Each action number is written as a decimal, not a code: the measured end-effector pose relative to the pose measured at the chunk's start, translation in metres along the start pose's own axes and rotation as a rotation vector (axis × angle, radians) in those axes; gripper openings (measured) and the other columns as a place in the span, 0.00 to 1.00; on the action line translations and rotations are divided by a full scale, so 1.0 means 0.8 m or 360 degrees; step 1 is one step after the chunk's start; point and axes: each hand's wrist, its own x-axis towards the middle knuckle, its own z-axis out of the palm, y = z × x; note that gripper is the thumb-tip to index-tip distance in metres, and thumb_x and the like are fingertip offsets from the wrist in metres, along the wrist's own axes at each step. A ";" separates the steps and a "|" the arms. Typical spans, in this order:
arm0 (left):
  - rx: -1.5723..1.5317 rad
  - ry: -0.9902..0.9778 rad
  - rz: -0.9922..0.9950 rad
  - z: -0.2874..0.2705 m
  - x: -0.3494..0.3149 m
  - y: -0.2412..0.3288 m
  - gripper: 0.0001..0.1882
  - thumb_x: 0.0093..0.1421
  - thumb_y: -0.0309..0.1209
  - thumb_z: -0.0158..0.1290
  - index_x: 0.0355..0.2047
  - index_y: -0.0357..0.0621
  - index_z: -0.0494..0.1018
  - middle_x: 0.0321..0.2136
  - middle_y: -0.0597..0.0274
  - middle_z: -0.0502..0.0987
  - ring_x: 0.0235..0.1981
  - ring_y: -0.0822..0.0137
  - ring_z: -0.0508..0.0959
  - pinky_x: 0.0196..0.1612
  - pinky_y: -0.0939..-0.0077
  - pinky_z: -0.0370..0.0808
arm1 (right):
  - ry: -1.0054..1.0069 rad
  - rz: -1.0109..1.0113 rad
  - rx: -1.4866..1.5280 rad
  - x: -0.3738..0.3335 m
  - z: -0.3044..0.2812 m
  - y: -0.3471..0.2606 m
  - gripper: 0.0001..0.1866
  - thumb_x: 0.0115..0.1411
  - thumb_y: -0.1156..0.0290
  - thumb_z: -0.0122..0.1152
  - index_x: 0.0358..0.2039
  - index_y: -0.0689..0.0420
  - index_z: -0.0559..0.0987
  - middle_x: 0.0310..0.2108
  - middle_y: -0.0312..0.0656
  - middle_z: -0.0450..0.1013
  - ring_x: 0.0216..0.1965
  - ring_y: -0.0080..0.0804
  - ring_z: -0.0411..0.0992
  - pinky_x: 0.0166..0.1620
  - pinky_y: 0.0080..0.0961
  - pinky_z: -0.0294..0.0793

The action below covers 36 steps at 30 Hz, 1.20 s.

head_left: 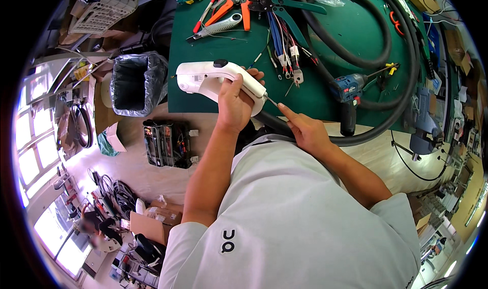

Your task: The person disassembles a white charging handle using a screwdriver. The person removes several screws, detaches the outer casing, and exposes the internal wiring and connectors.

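A white EV charging gun (206, 76) with a black button on top lies in my left hand (235, 96), whose fingers are wrapped round its handle. Its nose points left, over the edge of the green table. A thin metal rod (271, 100) sticks out at the handle's right end. My right hand (306, 131) meets the rod's outer end at the index fingertip, the other fingers curled in. What the right palm covers is hidden. A thick black cable (284, 124) passes just below the gun, between it and my shirt.
On the green table (213, 50) lie a utility knife (218, 26), crimping pliers (277, 4), a bundle of wires (284, 39) and a blue cordless drill (348, 88). Looped cable fills the right side. A lined bin (137, 83) and a tool case (166, 143) stand left.
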 end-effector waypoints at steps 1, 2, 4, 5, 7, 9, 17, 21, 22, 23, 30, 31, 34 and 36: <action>0.0017 -0.0016 0.0001 -0.002 -0.001 0.002 0.12 0.72 0.34 0.42 0.50 0.40 0.65 0.47 0.50 0.73 0.52 0.53 0.74 0.59 0.54 0.71 | -0.0029 0.0009 0.0039 0.001 -0.004 -0.001 0.31 0.61 0.80 0.57 0.65 0.48 0.69 0.27 0.44 0.74 0.25 0.41 0.72 0.31 0.32 0.74; 0.0028 -0.0023 0.0011 -0.003 -0.001 0.001 0.12 0.72 0.34 0.43 0.50 0.40 0.65 0.47 0.51 0.73 0.52 0.54 0.74 0.58 0.54 0.71 | -0.0025 0.0002 0.0074 0.002 -0.010 0.000 0.30 0.61 0.81 0.57 0.65 0.48 0.70 0.29 0.44 0.75 0.26 0.41 0.73 0.31 0.32 0.74; 0.0050 -0.0032 0.0033 -0.006 -0.002 -0.001 0.12 0.72 0.35 0.45 0.50 0.41 0.65 0.46 0.52 0.73 0.51 0.55 0.74 0.58 0.55 0.72 | -0.0021 -0.0012 0.0145 0.006 -0.018 0.002 0.29 0.61 0.81 0.57 0.63 0.50 0.72 0.31 0.45 0.77 0.27 0.41 0.74 0.33 0.31 0.75; 0.0067 -0.0036 0.0026 -0.007 -0.001 -0.002 0.13 0.72 0.35 0.45 0.50 0.41 0.64 0.46 0.52 0.73 0.51 0.56 0.75 0.56 0.57 0.73 | 0.0010 -0.0013 0.0163 0.005 -0.017 0.001 0.28 0.61 0.82 0.57 0.63 0.50 0.72 0.31 0.45 0.77 0.27 0.41 0.75 0.33 0.31 0.75; 0.0101 -0.0041 0.0016 -0.007 -0.001 -0.004 0.15 0.72 0.37 0.47 0.51 0.40 0.62 0.46 0.52 0.72 0.49 0.59 0.75 0.52 0.61 0.75 | 0.0068 -0.0017 0.0200 0.003 -0.010 0.000 0.28 0.61 0.82 0.57 0.61 0.51 0.73 0.31 0.46 0.77 0.27 0.40 0.75 0.33 0.30 0.75; 0.0116 -0.0060 0.0032 -0.006 -0.002 -0.004 0.16 0.72 0.38 0.47 0.51 0.39 0.62 0.46 0.53 0.72 0.49 0.59 0.75 0.51 0.62 0.75 | 0.0116 -0.0034 0.0115 0.005 0.000 0.000 0.28 0.60 0.82 0.58 0.61 0.52 0.73 0.30 0.46 0.77 0.26 0.40 0.74 0.32 0.30 0.75; 0.0013 -0.0005 -0.0027 0.004 -0.003 0.001 0.14 0.74 0.35 0.41 0.52 0.39 0.63 0.46 0.50 0.73 0.51 0.55 0.75 0.57 0.56 0.72 | 0.0362 -0.0089 -0.0067 0.004 0.034 0.011 0.30 0.59 0.79 0.60 0.62 0.46 0.73 0.24 0.42 0.71 0.21 0.38 0.70 0.27 0.33 0.72; 0.0077 -0.0005 -0.0010 0.001 -0.001 -0.002 0.14 0.74 0.35 0.40 0.52 0.39 0.62 0.47 0.50 0.72 0.51 0.55 0.74 0.57 0.56 0.72 | 0.0234 0.0051 -0.0083 0.020 0.027 -0.015 0.29 0.60 0.81 0.58 0.62 0.50 0.73 0.32 0.46 0.78 0.27 0.42 0.75 0.32 0.32 0.76; 0.0101 0.0002 0.0002 0.000 0.000 -0.003 0.14 0.74 0.35 0.41 0.53 0.39 0.62 0.47 0.50 0.72 0.51 0.55 0.74 0.57 0.56 0.72 | 0.0226 0.0068 -0.0078 0.026 0.020 -0.023 0.29 0.60 0.81 0.58 0.62 0.49 0.73 0.33 0.46 0.78 0.28 0.43 0.75 0.33 0.33 0.76; 0.0105 -0.0010 0.0002 -0.001 0.000 -0.003 0.14 0.74 0.35 0.41 0.53 0.39 0.62 0.47 0.50 0.72 0.51 0.55 0.74 0.56 0.57 0.73 | 0.0195 0.0073 -0.0059 0.029 0.015 -0.026 0.29 0.60 0.81 0.58 0.63 0.49 0.72 0.34 0.46 0.78 0.28 0.43 0.76 0.33 0.33 0.76; 0.0152 -0.0073 0.0023 -0.002 0.002 -0.004 0.18 0.73 0.38 0.44 0.54 0.37 0.60 0.47 0.54 0.72 0.51 0.61 0.74 0.50 0.64 0.76 | 0.0031 -0.0056 -0.0171 0.045 -0.032 -0.021 0.30 0.61 0.73 0.60 0.64 0.39 0.70 0.21 0.41 0.72 0.21 0.42 0.72 0.26 0.37 0.71; 0.0174 -0.0080 0.0036 -0.002 0.002 -0.005 0.19 0.73 0.39 0.44 0.54 0.37 0.60 0.47 0.54 0.72 0.51 0.61 0.74 0.50 0.65 0.76 | 0.0003 -0.0042 -0.0190 0.045 -0.033 -0.022 0.30 0.62 0.73 0.60 0.64 0.38 0.70 0.21 0.41 0.72 0.21 0.42 0.72 0.26 0.37 0.71; 0.0170 -0.0075 0.0029 -0.001 0.003 -0.006 0.19 0.73 0.40 0.44 0.54 0.37 0.59 0.47 0.54 0.72 0.50 0.62 0.74 0.49 0.66 0.76 | -0.0037 -0.0014 -0.0188 0.045 -0.036 -0.024 0.30 0.62 0.73 0.60 0.64 0.38 0.70 0.21 0.42 0.72 0.22 0.42 0.72 0.26 0.38 0.71; 0.0148 -0.0102 0.0040 -0.005 0.003 -0.007 0.20 0.73 0.40 0.45 0.54 0.37 0.61 0.48 0.54 0.72 0.51 0.60 0.74 0.51 0.63 0.75 | -0.0048 -0.0008 -0.0176 0.045 -0.038 -0.027 0.30 0.62 0.72 0.59 0.64 0.37 0.70 0.21 0.42 0.72 0.22 0.42 0.72 0.26 0.38 0.71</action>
